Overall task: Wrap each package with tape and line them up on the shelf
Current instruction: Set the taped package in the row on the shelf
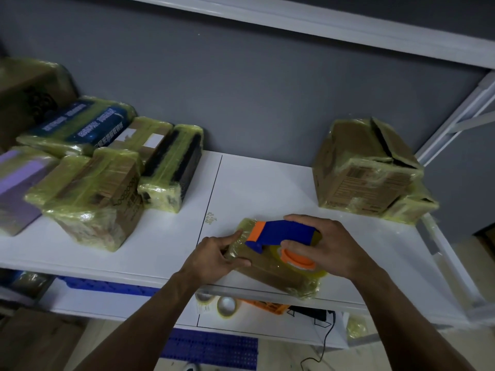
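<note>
Head view. Package (267, 275) under wrapping is laid flat on the white shelf (267, 188), close to the front edge and right of the dark seam in the shelf board. It is a flat brown parcel, already covered in yellowish transparent tape, with its right near corner reaching the shelf edge.

The left end of the package is gripped by the left hand (214, 259): the thumb is set against the near side, the index finger is laid along the top edge, and the other fingers are curled beneath.

A blue and orange tape dispenser (281, 234) is held on top of the package by the right hand (329, 247). The fingers are curled over the blue handle and the thumb is placed beside the orange hub (297, 259). A roll of yellowish tape (318, 273) is mounted on that hub and is pressed onto the package top.

At the left of the shelf, a group of wrapped packages (93, 194) is set close together. A black package (171, 167), a blue printed package (80, 124) and a purple package (18, 183) are included in it.

At the right rear, a taped brown carton (359, 170) is stood with its top flap partly raised. A smaller wrapped parcel (409, 207) is touching its right side.

On the lower shelf, loose tape rolls (227, 306) are placed between a blue crate (112, 286) and an orange crate (270, 307).
</note>
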The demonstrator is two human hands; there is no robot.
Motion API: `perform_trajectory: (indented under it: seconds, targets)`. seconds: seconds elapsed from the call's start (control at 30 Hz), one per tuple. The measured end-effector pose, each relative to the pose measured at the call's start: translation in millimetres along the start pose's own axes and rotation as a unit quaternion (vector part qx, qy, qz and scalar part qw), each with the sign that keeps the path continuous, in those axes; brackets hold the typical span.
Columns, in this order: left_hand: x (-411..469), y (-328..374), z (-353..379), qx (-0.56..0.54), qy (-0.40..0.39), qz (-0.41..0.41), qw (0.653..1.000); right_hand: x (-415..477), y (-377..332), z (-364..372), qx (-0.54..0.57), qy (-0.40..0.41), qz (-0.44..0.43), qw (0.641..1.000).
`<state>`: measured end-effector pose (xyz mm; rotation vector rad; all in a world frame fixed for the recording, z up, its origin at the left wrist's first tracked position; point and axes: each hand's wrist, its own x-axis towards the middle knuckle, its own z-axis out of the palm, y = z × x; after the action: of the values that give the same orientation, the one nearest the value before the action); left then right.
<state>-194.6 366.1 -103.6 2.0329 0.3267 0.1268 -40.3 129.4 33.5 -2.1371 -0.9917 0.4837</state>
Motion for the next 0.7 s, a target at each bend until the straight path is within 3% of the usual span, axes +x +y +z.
perform_trajectory:
  seconds: [0.37, 0.5, 0.7]
  targets:
    - [-1, -2, -2, 0.035, 0.026, -0.019, 0.999, -2, 9, -1, -0.032, -0.012, 0.029, 0.999]
    - [-3, -3, -21, 0.088, 0.037, -0.014, 0.995, 8, 3, 9, -0.017, -0.020, 0.024, 0.999]
    - [-4, 3, -61, 0.249, 0.020, -0.015, 0.968, 27, -12, 37, 0.016, 0.005, -0.015, 1.000]
